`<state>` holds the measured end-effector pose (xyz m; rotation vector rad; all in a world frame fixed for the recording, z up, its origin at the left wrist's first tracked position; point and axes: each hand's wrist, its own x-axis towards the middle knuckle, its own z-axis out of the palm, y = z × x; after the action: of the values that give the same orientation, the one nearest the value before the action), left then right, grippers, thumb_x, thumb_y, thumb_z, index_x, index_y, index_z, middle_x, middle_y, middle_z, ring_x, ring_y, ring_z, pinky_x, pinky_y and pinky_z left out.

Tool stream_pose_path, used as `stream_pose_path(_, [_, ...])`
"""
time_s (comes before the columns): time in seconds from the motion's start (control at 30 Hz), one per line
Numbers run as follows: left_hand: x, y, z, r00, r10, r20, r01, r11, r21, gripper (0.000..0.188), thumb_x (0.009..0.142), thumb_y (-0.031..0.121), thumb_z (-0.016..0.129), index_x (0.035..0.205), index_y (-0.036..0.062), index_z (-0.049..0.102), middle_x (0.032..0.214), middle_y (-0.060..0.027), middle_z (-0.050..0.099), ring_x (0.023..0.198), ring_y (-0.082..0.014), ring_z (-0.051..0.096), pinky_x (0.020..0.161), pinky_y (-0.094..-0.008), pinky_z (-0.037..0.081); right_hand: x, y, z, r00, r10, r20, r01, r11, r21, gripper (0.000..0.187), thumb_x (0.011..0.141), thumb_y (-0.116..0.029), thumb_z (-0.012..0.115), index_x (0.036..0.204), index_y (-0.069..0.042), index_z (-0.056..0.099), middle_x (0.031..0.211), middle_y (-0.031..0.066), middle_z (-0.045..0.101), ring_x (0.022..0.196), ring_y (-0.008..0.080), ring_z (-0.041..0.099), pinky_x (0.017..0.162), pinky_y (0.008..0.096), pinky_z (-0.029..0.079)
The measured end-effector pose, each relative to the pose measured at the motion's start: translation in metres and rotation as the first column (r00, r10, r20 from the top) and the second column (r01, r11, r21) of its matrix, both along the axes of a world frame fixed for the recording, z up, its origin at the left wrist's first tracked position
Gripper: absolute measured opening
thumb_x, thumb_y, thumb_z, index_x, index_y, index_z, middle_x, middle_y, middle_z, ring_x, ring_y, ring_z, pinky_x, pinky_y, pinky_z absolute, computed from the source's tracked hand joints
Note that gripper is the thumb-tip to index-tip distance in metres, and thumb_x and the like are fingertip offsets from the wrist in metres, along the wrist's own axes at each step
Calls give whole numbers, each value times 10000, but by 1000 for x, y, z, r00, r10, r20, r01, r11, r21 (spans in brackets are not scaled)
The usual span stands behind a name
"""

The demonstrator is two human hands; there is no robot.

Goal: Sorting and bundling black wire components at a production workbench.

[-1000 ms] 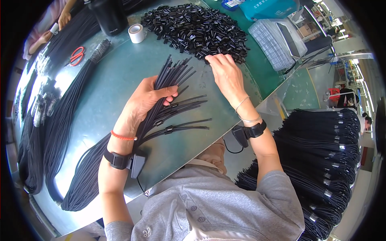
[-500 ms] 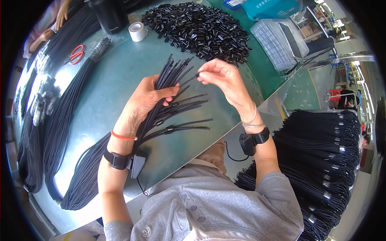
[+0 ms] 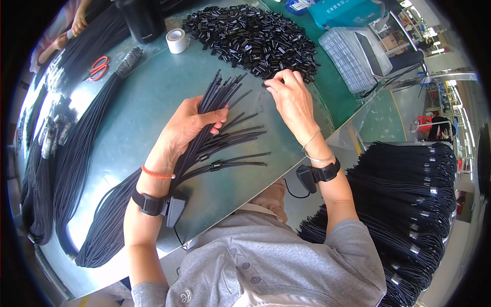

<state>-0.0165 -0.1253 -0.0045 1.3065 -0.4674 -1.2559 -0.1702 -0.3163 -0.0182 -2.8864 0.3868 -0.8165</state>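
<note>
We hold the bundle of black cords (image 3: 219, 93) aslant over the green table (image 3: 138, 117), our left hand (image 3: 188, 125) wrapped firmly round it near the cut ends. Several cords fan rightward, small black clips (image 3: 216, 166) on some. Our right hand (image 3: 292, 100) bunches its fingertips just beside the heap of black pieces (image 3: 253, 38); we cannot tell whether they pinch one. A white tape roll (image 3: 177, 45) stands left of the heap.
</note>
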Motion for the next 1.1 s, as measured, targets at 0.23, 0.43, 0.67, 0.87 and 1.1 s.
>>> stream_pose_path(0.23, [1, -1, -5, 1000, -7, -2, 7, 1000, -19, 188, 823, 47, 704, 959, -30, 598, 781, -36, 600, 655, -93, 536, 587, -224, 441, 0, 1, -9, 990, 141, -7, -108, 788, 606, 149, 867, -76, 660, 1007, -63, 608, 917, 38, 605, 823, 175, 595, 711, 297, 491])
stream_pose_path(0.43, [2, -1, -8, 1000, -13, 8, 13, 1000, -26, 192, 809, 39, 705, 957, -25, 600, 774, -36, 595, 652, -97, 536, 586, -225, 440, 1, 12, 6, 970, 34, 240, -235, -113, 966, 129, 921, -129, 635, 1011, -46, 594, 949, 14, 624, 841, 97, 612, 738, 248, 492])
stream_pose_path(0.67, [5, 2, -4, 999, -30, -24, 28, 997, -67, 208, 800, 55, 713, 966, -16, 608, 779, -28, 602, 653, -96, 536, 615, -231, 447, 6, 8, 5, 966, 164, 201, -207, 19, 978, 86, 881, -111, 666, 932, -55, 625, 899, 30, 644, 816, 115, 626, 736, 254, 490])
stream_pose_path(0.87, [2, 1, -6, 1000, -1, 25, 2, 1000, -26, 210, 802, 54, 713, 977, -5, 613, 801, -17, 608, 653, -91, 537, 624, -234, 451, 7, 61, 12, 914, 405, -32, -361, 844, 397, 74, 820, -115, 704, 865, -81, 656, 805, 55, 639, 765, 197, 630, 710, 284, 489])
stream_pose_path(1.1, [5, 4, -5, 1000, -21, 5, 21, 1000, 3, 209, 816, 58, 709, 991, -2, 613, 827, -15, 606, 665, -81, 546, 617, -226, 457, -8, 19, 12, 988, -154, 13, 148, 968, 205, 120, 832, -167, 700, 833, -64, 639, 768, 95, 631, 668, 274, 615, 607, 354, 500])
